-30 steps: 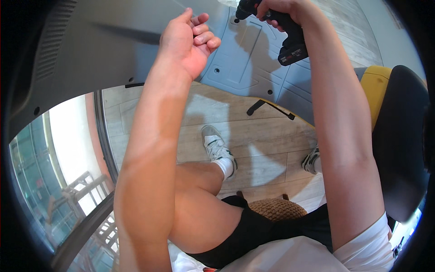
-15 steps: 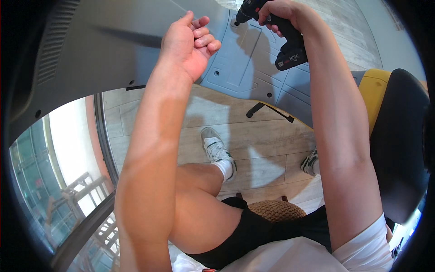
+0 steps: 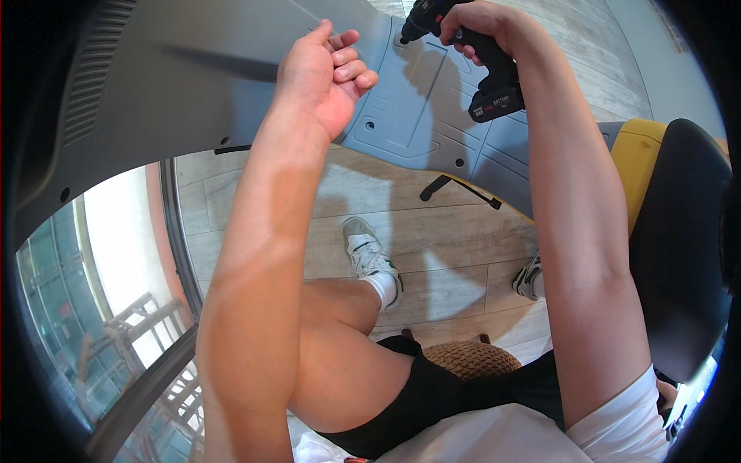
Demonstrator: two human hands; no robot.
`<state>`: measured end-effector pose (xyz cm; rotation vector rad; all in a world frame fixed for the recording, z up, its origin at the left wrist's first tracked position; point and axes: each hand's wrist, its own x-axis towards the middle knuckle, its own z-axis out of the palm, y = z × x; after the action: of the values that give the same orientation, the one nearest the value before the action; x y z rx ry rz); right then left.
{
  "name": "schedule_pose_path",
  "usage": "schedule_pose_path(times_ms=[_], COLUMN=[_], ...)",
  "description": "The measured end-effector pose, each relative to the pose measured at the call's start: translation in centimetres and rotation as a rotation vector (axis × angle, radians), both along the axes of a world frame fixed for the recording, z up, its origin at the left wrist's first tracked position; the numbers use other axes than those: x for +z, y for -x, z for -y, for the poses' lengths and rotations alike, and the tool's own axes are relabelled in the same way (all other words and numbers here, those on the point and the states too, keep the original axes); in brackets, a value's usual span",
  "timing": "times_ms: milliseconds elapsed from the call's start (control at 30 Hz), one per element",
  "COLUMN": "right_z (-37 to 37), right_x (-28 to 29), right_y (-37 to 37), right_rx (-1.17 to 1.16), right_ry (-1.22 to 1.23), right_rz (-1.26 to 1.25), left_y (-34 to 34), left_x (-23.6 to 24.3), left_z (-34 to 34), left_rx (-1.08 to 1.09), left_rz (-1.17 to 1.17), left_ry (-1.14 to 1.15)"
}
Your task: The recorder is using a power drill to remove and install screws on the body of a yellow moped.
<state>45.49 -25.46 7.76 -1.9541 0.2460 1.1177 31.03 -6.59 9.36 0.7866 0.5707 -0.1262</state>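
My right hand (image 3: 480, 26) is wrapped round the handle of a black cordless drill (image 3: 495, 91). The drill's nose points left and down, its tip at a hole near the far edge of a blue-grey footboard (image 3: 413, 116), apparently a scooter's. Whether the bit sits in a screw there is too small to tell. Over the left end of the footboard, beside a large grey body panel (image 3: 177, 92), hovers my left hand (image 3: 318, 81). Its palm is turned inward, the thumb raised and the fingers loosely curled apart, with nothing visible in them.
Below the footboard sticks out a black foot peg (image 3: 459, 189). A yellow panel (image 3: 639, 154) and a black seat (image 3: 679, 247) stand at the right. My shoe (image 3: 370, 251) rests on the wooden floor; a woven stool (image 3: 472, 359) is under me. Left is a glass door (image 3: 181, 255).
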Motion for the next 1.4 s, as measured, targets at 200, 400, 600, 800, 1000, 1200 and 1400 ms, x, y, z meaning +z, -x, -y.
schedule_pose_path(times_ms=[200, 400, 600, 800, 1000, 1200, 1400], right_z=[-2.4, -5.7, -7.7, -7.6, -5.9, -5.2, -5.6], right_x=[3.1, 3.9, 2.5, 4.0, 2.1, 2.1, 1.8], right_y=[2.6, 1.2, 0.7, 2.7, 0.2, 0.4, 0.8], right_rx=[0.189, 0.392, 0.603, 0.423, 0.390, 0.205, 0.189], right_ry=[0.284, 0.549, 0.619, 0.556, 0.379, 0.330, 0.317], right_rz=[0.258, 0.129, 0.223, 0.237, 0.073, 0.036, 0.033], left_y=[0.0, -0.7, -1.2, -1.7, -0.7, -0.8, -1.2], left_x=[0.1, 0.0, -0.1, -1.1, 0.0, -0.3, 0.0], left_z=[0.0, 0.9, 0.6, -0.4, 0.0, -0.4, 0.3], left_rx=[0.008, 0.006, 0.026, 0.024, 0.045, 0.060, 0.052], left_rz=[-0.003, 0.011, 0.051, 0.071, 0.038, 0.034, 0.039], left_ry=[-0.013, -0.025, -0.004, -0.013, -0.009, -0.019, -0.037])
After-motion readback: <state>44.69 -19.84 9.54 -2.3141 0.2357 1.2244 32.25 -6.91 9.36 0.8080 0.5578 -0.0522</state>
